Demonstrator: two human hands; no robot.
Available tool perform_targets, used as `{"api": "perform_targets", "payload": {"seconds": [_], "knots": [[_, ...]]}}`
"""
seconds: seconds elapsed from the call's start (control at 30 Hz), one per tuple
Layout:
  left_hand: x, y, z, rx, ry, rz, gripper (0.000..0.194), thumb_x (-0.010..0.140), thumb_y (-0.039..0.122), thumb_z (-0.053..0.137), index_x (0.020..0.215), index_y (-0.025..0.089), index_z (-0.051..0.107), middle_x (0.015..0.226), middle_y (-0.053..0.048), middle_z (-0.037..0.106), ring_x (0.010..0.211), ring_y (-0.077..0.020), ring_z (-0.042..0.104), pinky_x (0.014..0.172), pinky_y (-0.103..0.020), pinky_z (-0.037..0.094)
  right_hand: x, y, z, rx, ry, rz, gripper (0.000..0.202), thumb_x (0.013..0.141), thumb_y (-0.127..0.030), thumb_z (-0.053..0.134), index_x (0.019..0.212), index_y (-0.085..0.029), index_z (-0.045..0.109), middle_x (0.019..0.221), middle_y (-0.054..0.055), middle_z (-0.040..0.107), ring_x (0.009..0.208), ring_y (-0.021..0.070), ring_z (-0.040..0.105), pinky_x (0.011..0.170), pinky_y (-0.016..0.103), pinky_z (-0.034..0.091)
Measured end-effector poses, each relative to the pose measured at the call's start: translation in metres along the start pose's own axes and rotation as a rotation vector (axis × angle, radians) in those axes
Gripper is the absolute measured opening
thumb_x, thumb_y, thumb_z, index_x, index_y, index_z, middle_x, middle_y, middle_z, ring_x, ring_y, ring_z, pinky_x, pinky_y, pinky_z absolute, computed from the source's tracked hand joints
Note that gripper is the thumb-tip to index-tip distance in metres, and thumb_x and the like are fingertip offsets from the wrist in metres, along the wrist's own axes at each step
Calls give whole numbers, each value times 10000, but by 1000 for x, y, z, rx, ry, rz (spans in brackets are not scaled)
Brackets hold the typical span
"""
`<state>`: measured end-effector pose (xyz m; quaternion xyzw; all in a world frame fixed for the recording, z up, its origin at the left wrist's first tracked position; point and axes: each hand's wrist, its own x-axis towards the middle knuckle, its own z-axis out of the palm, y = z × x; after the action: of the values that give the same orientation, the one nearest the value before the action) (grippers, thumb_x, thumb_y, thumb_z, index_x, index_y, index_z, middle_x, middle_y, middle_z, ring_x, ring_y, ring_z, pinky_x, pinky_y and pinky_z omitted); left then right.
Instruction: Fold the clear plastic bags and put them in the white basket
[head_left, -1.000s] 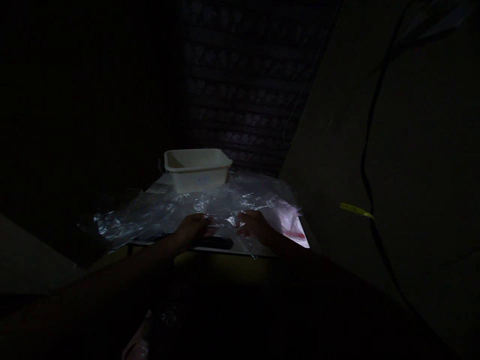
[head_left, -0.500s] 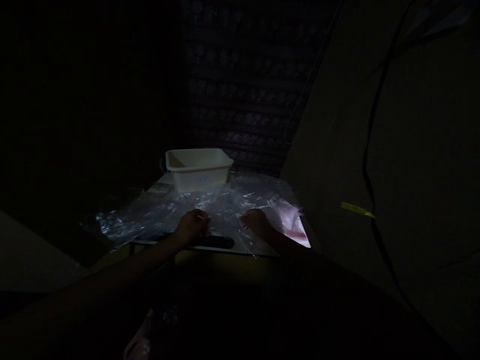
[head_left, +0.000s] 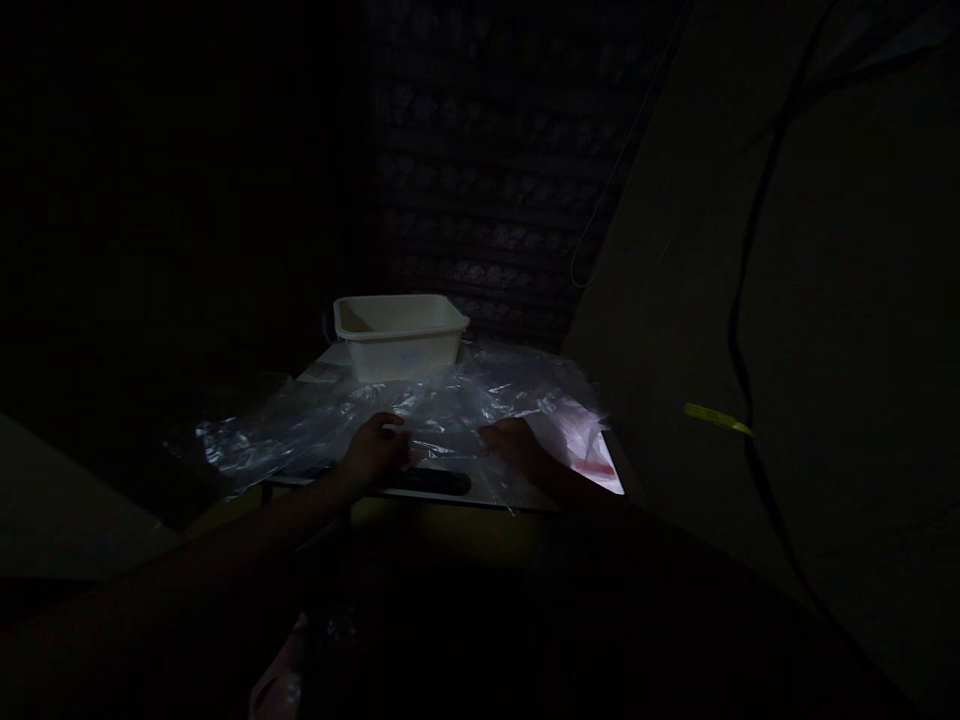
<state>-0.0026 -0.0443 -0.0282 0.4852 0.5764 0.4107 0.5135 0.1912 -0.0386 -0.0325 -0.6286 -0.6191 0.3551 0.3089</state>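
Crinkled clear plastic film [head_left: 442,410] covers much of a small white-topped table [head_left: 480,485]. My left hand [head_left: 375,448] is curled at the film's near side, with its index finger arched and the other fingers closed on the film. Opposite it, my right hand [head_left: 514,445] pinches the film between thumb and fingers. A stretch of film with a shiny near edge spans the gap between my hands. Just below my left hand, a long black object [head_left: 431,482] lies along the table's front edge; its kind is too dark to tell.
A cream plastic tub [head_left: 405,350] stands at the back of the table. Pinkish-white plastic [head_left: 589,440] lies brightly lit at the right corner. A dark cable [head_left: 739,350] with a yellow tag [head_left: 716,417] hangs along the right wall. The surroundings are very dark.
The film between my hands now shows a straighter, shinier near edge. My left hand has shifted slightly left and its index finger has lifted. The right hand has barely moved.
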Motion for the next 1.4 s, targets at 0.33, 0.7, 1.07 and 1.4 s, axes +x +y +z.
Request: {"api": "perform_targets", "payload": {"seconds": [0.33, 0.7, 1.07, 1.4], "knots": [[3, -3, -3, -48, -78, -49, 272, 574, 99, 539, 762, 160, 352, 445, 52, 511, 417, -122, 539, 405, -219, 423, 0, 6, 2, 95, -22, 5, 184, 574, -236, 435, 419, -137, 444, 355, -39, 442, 272, 36, 352, 299, 156, 255], [-4, 5, -3, -103, -98, -117, 345, 545, 118, 595, 791, 167, 358, 508, 52, 529, 484, -119, 564, 489, -236, 461, -3, 4, 0, 144, -21, 68, 165, 612, -194, 430, 459, -132, 443, 353, -42, 430, 270, 52, 400, 289, 156, 270], [-2, 1, -1, -207, -75, -149, 304, 590, 28, 531, 801, 161, 356, 514, 39, 527, 495, -126, 571, 517, -243, 475, -8, 6, -2, 529, -80, 192, 108, 682, -157, 412, 579, -124, 422, 422, -7, 512, 369, 106, 513, 332, 183, 349], [1, 0, 1, -224, 1, -159, 195, 625, 44, 477, 744, 152, 368, 518, 27, 506, 464, -119, 566, 478, -208, 468, -7, 5, -2, 465, -54, 174, 162, 672, -164, 417, 517, -119, 435, 383, -10, 494, 326, 93, 484, 311, 177, 329]]}}
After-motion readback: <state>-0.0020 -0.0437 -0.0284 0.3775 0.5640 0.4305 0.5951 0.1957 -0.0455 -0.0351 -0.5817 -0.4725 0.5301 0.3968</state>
